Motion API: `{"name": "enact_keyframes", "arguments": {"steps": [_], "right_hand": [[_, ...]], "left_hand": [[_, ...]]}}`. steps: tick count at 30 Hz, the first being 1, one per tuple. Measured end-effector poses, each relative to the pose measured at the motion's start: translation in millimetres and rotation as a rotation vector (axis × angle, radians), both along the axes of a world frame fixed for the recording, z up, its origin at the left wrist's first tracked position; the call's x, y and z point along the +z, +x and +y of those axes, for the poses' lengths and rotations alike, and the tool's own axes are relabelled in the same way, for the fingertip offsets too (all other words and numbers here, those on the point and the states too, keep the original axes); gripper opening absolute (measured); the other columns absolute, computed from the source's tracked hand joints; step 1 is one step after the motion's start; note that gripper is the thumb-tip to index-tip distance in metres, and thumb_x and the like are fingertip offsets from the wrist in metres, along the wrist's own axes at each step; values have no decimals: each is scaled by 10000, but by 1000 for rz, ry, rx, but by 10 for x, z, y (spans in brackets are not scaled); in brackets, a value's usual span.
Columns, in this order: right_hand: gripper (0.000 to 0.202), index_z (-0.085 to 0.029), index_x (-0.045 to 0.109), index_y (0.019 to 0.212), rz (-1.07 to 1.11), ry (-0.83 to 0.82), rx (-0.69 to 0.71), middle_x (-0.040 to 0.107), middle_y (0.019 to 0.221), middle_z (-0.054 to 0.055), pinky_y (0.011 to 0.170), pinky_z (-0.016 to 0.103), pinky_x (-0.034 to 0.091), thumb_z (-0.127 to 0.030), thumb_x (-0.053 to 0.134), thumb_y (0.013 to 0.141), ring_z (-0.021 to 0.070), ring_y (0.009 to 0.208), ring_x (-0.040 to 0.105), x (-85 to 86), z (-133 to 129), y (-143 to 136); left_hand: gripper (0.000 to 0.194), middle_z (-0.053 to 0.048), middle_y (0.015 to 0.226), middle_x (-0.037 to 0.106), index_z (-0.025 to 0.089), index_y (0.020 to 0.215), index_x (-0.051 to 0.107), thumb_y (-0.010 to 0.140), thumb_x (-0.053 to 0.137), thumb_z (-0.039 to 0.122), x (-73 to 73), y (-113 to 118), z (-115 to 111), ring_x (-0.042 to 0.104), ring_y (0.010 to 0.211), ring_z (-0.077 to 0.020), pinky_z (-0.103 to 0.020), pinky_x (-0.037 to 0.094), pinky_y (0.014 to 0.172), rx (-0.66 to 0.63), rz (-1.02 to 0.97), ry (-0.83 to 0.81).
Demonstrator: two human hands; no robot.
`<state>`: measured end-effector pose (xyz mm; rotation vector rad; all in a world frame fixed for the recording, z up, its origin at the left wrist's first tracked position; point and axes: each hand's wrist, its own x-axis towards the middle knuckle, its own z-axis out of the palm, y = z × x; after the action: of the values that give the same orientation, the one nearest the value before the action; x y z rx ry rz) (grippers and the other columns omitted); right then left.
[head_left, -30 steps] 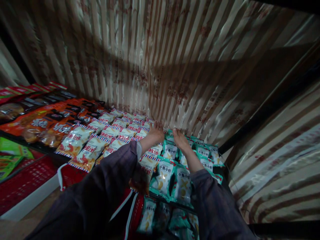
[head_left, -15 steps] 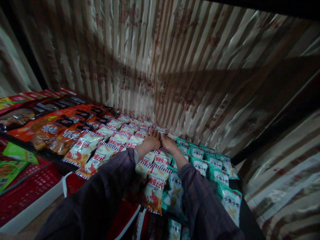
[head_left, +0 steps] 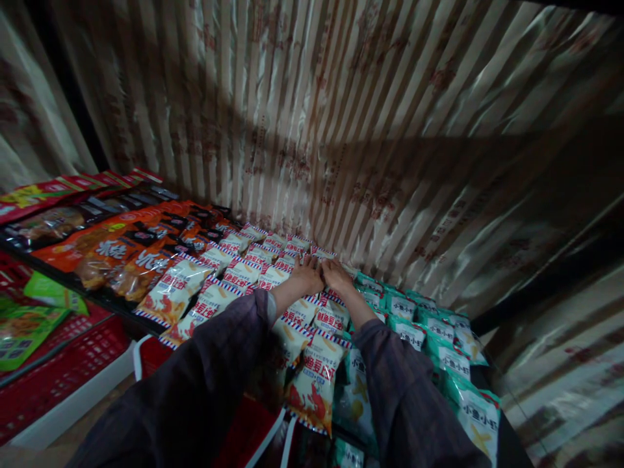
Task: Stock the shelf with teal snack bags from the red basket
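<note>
Both my hands reach to the back rows of white snack bags with red lettering and striped edges. My left hand (head_left: 307, 276) lies palm down on these bags, its fingers stretched forward. Close beside it, my right hand (head_left: 337, 274) rests on the same rows, fingers extended and slightly bent over the bags. In front of my hands, a white snack bag (head_left: 316, 380) lies at the shelf's front edge. To the right are several teal-and-white snack bags (head_left: 453, 357) in rows. My forearms hide part of the bags beneath them.
Orange snack packs (head_left: 114, 257) and dark packs (head_left: 53, 224) lie further left, with red-and-yellow packs (head_left: 43, 193) beyond. Below stands a red basket (head_left: 63, 374) holding green packs (head_left: 32, 328). A striped wrinkled sheet (head_left: 273, 130) hangs behind the shelf.
The view has shifted slightly, so the shelf appears further right. My right hand has edged forward, with more of its fingers showing; my left hand stays about the same place on the bags.
</note>
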<state>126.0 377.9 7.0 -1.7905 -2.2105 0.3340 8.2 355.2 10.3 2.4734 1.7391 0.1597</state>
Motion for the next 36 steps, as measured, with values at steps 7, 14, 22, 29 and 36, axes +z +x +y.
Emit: {"name": "enact_keyframes", "arguments": {"steps": [7, 14, 22, 29, 36], "right_hand": [[556, -164, 582, 1285, -30, -15, -36, 555, 1428, 92, 1174, 341, 264, -343, 123, 1029, 178, 1429, 364, -3, -32, -5], [552, -159, 536, 1332, -53, 38, -19, 528, 1448, 110, 1175, 397, 267, -335, 112, 1028, 207, 1451, 320, 75, -75, -2], [554, -154, 575, 1303, -110, 78, 85, 564, 1412, 109, 1168, 326, 269, -343, 130, 1032, 184, 1389, 421, 157, -155, -23], [549, -158, 607, 1252, -145, 56, 112, 584, 1390, 113, 1135, 344, 310, -353, 142, 1034, 200, 1346, 474, 93, -161, -153], [551, -138, 564, 1303, -138, 71, 105, 535, 1435, 130, 1159, 363, 279, -365, 142, 1030, 214, 1376, 429, 111, -217, -111]], "left_hand": [[600, -135, 1587, 305, 202, 1502, 348, 948, 305, 427, -12, -60, -36, 235, 1476, -320, -600, 123, 1175, -8, -3, -4], [599, -142, 1601, 266, 168, 1503, 339, 972, 249, 432, 7, -144, 69, 167, 1493, -340, -587, 128, 1178, 106, -57, 65], [503, -179, 1556, 345, 151, 1409, 468, 972, 292, 328, -6, -446, 311, 215, 1479, -331, -629, 149, 1151, 178, -40, 83], [442, -112, 1450, 500, 250, 1295, 576, 996, 262, 335, 31, -489, 324, 365, 1392, -297, -664, 198, 1119, 114, -15, 83], [438, -117, 1461, 490, 248, 1305, 580, 999, 272, 306, 160, -544, 293, 287, 1429, -342, -718, 132, 1110, 86, 3, 56]]}}
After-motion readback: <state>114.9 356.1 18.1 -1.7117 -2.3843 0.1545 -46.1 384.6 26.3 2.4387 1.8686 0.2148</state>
